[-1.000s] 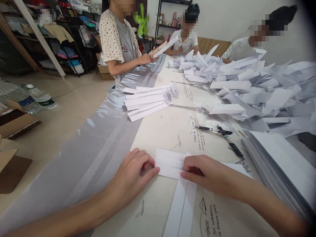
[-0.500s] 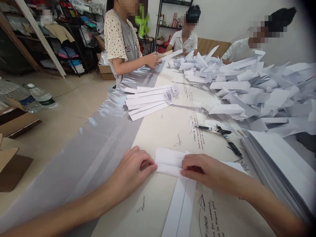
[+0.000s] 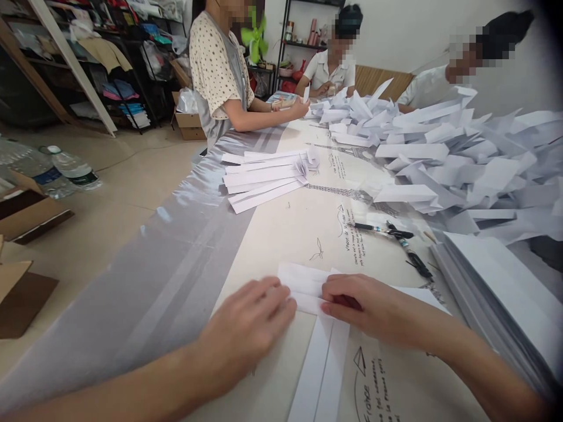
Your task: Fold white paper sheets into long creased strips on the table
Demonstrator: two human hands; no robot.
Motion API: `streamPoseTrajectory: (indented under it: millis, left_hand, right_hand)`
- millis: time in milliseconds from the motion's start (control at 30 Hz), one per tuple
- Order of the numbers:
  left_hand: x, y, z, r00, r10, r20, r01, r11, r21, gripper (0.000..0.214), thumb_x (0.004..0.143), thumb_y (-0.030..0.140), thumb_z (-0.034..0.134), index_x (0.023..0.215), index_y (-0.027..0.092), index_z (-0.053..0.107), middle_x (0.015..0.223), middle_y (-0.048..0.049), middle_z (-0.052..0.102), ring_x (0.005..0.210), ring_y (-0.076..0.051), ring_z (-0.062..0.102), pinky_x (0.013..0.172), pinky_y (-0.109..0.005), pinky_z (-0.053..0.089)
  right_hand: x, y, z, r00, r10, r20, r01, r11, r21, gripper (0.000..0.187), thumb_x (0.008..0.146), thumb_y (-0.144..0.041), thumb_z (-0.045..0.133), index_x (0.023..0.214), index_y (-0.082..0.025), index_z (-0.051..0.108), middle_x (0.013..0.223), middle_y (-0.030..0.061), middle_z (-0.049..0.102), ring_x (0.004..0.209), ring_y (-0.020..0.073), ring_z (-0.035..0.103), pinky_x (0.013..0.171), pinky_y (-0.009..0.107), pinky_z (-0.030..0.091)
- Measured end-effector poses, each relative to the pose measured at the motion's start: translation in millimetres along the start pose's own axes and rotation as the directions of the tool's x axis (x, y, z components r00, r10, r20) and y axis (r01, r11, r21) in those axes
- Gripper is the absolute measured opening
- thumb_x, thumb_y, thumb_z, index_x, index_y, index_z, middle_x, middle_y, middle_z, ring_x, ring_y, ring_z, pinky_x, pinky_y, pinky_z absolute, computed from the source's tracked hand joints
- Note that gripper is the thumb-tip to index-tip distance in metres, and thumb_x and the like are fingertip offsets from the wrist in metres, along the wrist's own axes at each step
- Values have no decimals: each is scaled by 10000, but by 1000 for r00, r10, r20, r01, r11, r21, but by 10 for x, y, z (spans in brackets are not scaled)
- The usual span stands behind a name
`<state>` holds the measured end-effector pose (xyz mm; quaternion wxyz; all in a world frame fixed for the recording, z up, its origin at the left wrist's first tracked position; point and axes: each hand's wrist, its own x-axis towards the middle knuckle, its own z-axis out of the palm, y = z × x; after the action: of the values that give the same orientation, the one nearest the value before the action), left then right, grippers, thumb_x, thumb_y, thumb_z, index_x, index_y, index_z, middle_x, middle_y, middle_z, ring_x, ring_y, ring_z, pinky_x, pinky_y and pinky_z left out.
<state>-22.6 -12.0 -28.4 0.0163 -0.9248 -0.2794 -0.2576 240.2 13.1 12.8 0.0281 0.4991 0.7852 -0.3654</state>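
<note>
A folded white paper [image 3: 303, 282] lies crosswise on the table in front of me, on top of a long white strip [image 3: 323, 369] that runs toward me. My left hand [image 3: 250, 322] rests flat on the paper's left end, fingers stretched out. My right hand [image 3: 365, 306] has its fingers curled and presses on the paper's right part, pinching its near edge. The two hands are a short gap apart.
A stack of blank sheets [image 3: 497, 287] sits at my right, two pens [image 3: 387, 232] beyond the hands. Folded strips [image 3: 264, 176] lie mid-table, with a big heap of folded papers [image 3: 440, 146] behind. Three people work at the far end. Bottles [image 3: 70, 170] and cardboard [image 3: 26, 217] lie on the floor.
My left hand has slid right and flattened over the paper's left end. The standing person has lowered a paper and their hands to the table.
</note>
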Motion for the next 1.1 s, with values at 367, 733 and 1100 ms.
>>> streamPoseTrajectory:
  millis: [367, 733, 1100]
  left_hand:
    - [-49, 225, 41, 982, 158, 107, -181, 952, 248, 334, 951, 26, 456, 1227, -13, 641, 1101, -195, 733, 975, -278, 681, 985, -462, 552]
    - [-20, 224, 51, 987, 125, 104, -151, 943, 297, 399, 926, -5, 433, 1285, -60, 598, 1250, -252, 712, 1055, -312, 729, 929, -411, 581]
    - [-142, 375, 64, 989, 115, 93, -142, 915, 379, 335, 1021, 151, 511, 1267, -46, 624, 1256, -236, 716, 1155, -332, 719, 1040, -446, 533]
  right_hand:
    - [-7, 21, -1, 999, -28, 23, 28, 1000, -7, 420, 1040, -403, 474, 695, -212, 329, 730, -15, 486, 668, 156, 439, 611, 302, 342]
    - [18, -29, 40, 1000, -5, -9, 4, 1000, -25, 465, 1066, -448, 419, 680, -211, 315, 693, -15, 486, 643, 155, 441, 623, 320, 346]
    - [14, -82, 68, 999, 36, -39, -38, 998, -58, 436, 1061, -377, 418, 672, -207, 319, 734, -2, 550, 664, 161, 491, 651, 327, 353]
